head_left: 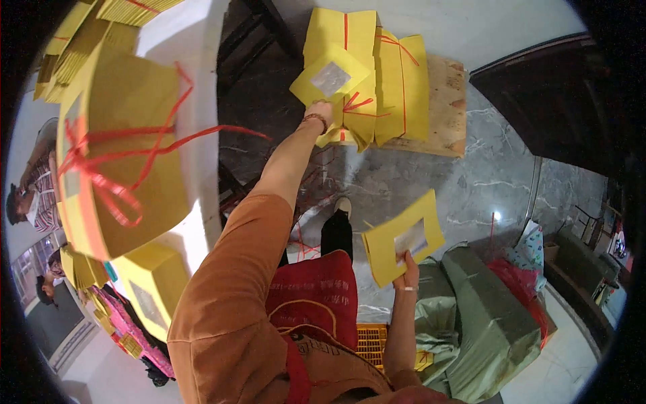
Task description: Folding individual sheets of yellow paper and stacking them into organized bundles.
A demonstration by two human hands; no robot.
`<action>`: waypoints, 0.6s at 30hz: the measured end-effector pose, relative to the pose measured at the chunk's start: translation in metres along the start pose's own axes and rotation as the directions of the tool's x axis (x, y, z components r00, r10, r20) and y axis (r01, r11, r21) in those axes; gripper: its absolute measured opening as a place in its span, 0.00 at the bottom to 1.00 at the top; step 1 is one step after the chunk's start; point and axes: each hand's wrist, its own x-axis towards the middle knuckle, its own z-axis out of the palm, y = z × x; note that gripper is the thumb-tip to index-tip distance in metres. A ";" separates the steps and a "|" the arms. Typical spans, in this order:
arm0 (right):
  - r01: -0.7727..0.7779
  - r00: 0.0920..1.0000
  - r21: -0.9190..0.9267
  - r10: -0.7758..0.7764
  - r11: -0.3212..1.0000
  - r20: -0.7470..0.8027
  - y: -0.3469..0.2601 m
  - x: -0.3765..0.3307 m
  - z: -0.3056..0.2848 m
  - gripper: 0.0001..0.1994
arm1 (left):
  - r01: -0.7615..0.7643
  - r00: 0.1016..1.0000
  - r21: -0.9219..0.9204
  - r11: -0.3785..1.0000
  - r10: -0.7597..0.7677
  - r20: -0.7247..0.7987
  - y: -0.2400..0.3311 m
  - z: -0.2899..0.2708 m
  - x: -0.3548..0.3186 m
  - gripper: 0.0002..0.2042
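My left hand (321, 114) reaches far forward, a beaded bracelet on its wrist. Its fingers are closed at the near corner of a yellow joss paper sheet (303, 86) with a silver square in its middle, slanting over a yellow paper bundle (323, 27) tied with red string. Beside that lies a second tied bundle (414, 87). Nearer me, to the right, my right hand (408, 275) pinches another yellow joss paper sheet (380, 250), also with a silver square. The thumb lies on top; its fingers are hidden underneath. Whether either hand holds one sheet or several, I cannot tell.
A wooden board (447, 108) carries the bundles. At left, a large yellow bundle (134, 175) with a red string bow stands on a white table (202, 87). Green wrapped packages (498, 323) and an orange plastic crate (371, 340) sit low right. Other people (44, 195) appear far left.
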 end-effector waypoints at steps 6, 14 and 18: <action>-0.017 0.998 0.054 0.020 0.998 -0.057 -0.007 0.029 -0.078 0.17 | 0.006 0.973 -0.061 0.998 -0.019 -0.228 -0.005 0.062 0.050 0.22; -0.068 0.996 0.089 0.073 0.994 -0.055 0.005 0.026 -0.078 0.17 | -0.221 0.913 0.015 0.975 0.212 -0.349 -0.037 0.075 0.069 0.16; -0.058 0.998 0.103 0.061 0.993 -0.021 0.017 0.031 -0.066 0.17 | -0.200 0.902 0.004 0.980 0.186 -0.390 -0.043 0.073 0.081 0.12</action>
